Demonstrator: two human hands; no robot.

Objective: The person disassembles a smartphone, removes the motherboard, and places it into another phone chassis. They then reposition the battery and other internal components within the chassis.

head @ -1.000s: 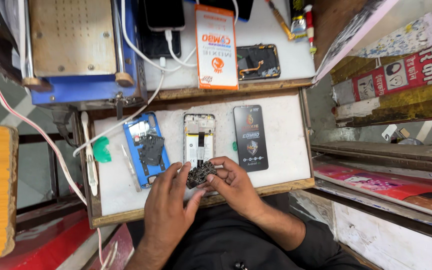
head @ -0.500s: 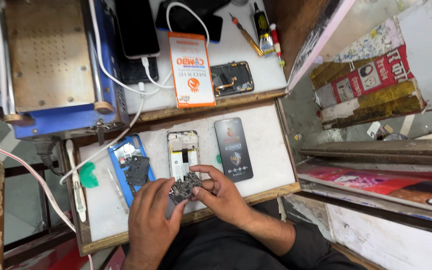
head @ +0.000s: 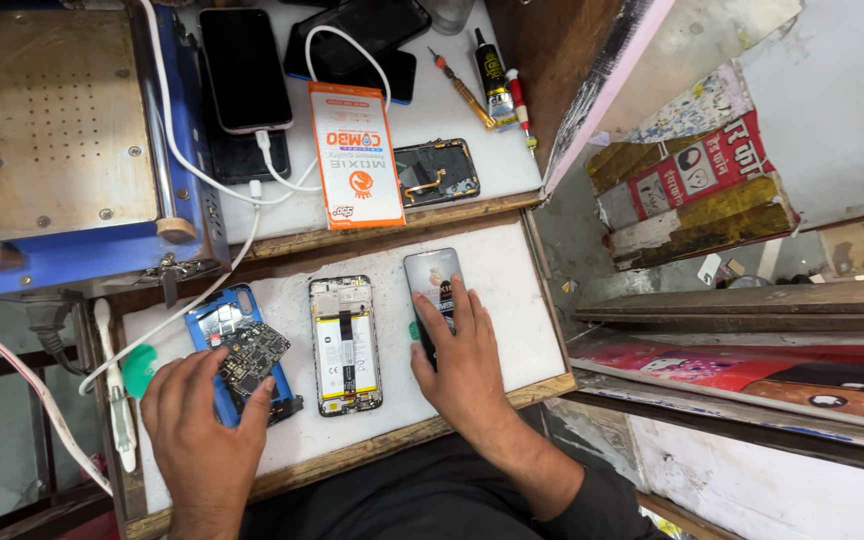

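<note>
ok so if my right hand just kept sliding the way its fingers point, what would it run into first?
The right hand already lies on the black phone screen. Straight on, it would probably first reach the wooden edge of the upper shelf, though height is hard to judge.

The lower white work board (head: 512, 290), framed in wood, carries 3 phone parts side by side; a blue phone shell (head: 214, 330) at its left with a dark circuit board (head: 250, 355) on it, an opened phone frame (head: 346, 345) with its battery showing in the middle, and a phone screen (head: 432, 280) at the right; a green pick (head: 138, 370) and a white toothbrush (head: 112, 390) lie near the left edge; the left hand (head: 202, 430) rests on the circuit board, the right hand (head: 462, 360) lies flat on the screen; the upper white shelf (head: 452, 110) holds an orange box (head: 356, 155), a dark back cover (head: 438, 172), 2 black phones (head: 244, 68), a glue tube (head: 493, 78), a screwdriver (head: 460, 85) and a blue machine (head: 72, 150).
</note>
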